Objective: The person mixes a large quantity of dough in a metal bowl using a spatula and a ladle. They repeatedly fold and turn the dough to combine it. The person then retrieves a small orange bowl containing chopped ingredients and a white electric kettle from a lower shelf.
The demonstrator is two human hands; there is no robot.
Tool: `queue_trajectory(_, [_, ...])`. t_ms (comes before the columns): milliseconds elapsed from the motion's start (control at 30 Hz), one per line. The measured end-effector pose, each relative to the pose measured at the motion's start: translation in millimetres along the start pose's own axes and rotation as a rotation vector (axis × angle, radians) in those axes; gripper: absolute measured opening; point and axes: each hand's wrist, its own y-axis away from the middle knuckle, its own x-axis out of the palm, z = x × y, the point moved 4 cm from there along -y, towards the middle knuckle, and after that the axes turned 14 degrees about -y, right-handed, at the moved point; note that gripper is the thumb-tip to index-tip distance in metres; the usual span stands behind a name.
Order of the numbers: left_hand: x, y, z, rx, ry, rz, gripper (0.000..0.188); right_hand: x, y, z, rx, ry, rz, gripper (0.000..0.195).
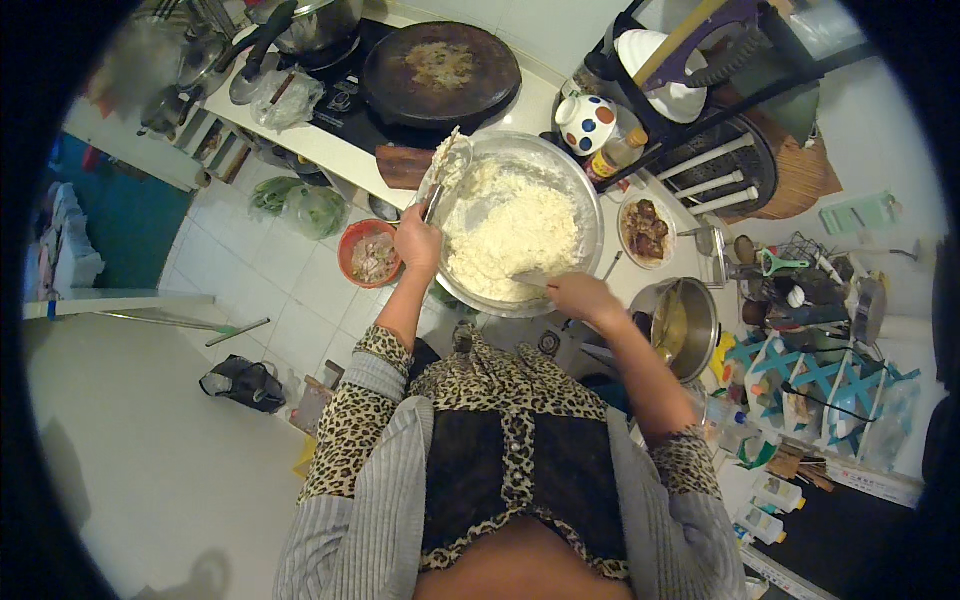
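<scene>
A wide metal mixing bowl [592, 225] sits before me at the counter's edge, holding a crumbly, pale yellow dough-like mass [517, 229]. At the bowl's left rim, my left hand [418, 244] grips the handle of a metal utensil [450, 169] whose head is caked with the same mixture. My right hand [583, 298] is closed around a second metal utensil [531, 279]; its flat end touches the mixture near the bowl's front, and its exact kind is unclear.
Behind the bowl, a round dark griddle [442, 71] covers part of the cooktop. A red bowl [367, 255] of mixed food lies left of my left hand. Rightward are a plate of dark food [645, 232], a steel pot [686, 330], a dotted bowl [587, 125] and a bottle [616, 154].
</scene>
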Motion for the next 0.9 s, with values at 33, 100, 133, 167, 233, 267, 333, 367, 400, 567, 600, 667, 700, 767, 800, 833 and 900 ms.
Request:
queue_trajectory(33, [-1,-3,-7,0.0,0.037,-0.009,0.029,15,-16,-12,0.019,0.006,0.006,0.037])
queue_trajectory(100, [-6,-6,-1,-0.03,0.01,0.0,0.025,-13,-7,25,-0.087,0.089,0.033,0.038])
queue_trajectory(133, [-5,-5,1,-0.021,0.004,-0.011,0.025,-27,-8,27,-0.126,0.122,0.074,0.038])
queue_trajectory(167, [-4,-3,3,-0.012,-0.002,-0.022,0.025,-35,-5,26,-0.164,0.154,0.115,0.038])
queue_trajectory(233, [-5,-3,4,0.012,-0.03,-0.017,0.023,-65,10,22,-0.12,0.124,0.073,0.029])
queue_trajectory(267, [-5,-5,9,0.006,-0.045,-0.02,0.022,-88,22,31,-0.101,0.123,0.064,0.028])
queue_trajectory(333, [-4,-6,8,0.028,-0.031,-0.029,0.02,-117,29,29,-0.093,0.243,0.004,0.027])
queue_trajectory(367, [-3,-6,8,0.021,-0.027,-0.031,0.02,-128,27,27,-0.089,0.302,-0.028,0.027])
queue_trajectory(400, [0,-6,8,0.016,-0.02,-0.034,0.02,-134,22,24,-0.094,0.391,-0.031,0.026])
queue_trajectory(567, [-3,-4,-3,0.049,-0.006,-0.049,0.023,-99,-19,-2,-0.164,0.84,0.019,0.02])
queue_trajectory(600, [-3,-5,0,0.026,-0.019,-0.035,0.026,-86,-22,1,-0.168,0.799,0.038,0.017])
queue_trajectory(667, [-2,-7,3,-0.003,-0.045,-0.005,0.029,-75,-20,0,-0.199,0.71,0.087,0.017])
queue_trajectory(700, [-1,-8,5,-0.012,-0.061,0.01,0.03,-71,-17,3,-0.216,0.667,0.114,0.017])
queue_trajectory(767, [-1,-6,11,-0.03,-0.07,0.023,0.03,-66,-6,5,-0.202,0.498,0.217,0.028])
queue_trajectory(800, [-1,-5,9,-0.031,-0.055,0.021,0.031,-59,1,0,-0.194,0.424,0.228,0.033])
queue_trajectory(833, [1,-6,8,-0.034,-0.039,0.016,0.031,-52,6,-5,-0.188,0.351,0.237,0.038])
queue_trajectory(900, [5,-5,5,-0.009,-0.025,-0.019,0.032,-14,1,-24,-0.255,0.142,0.164,0.042])
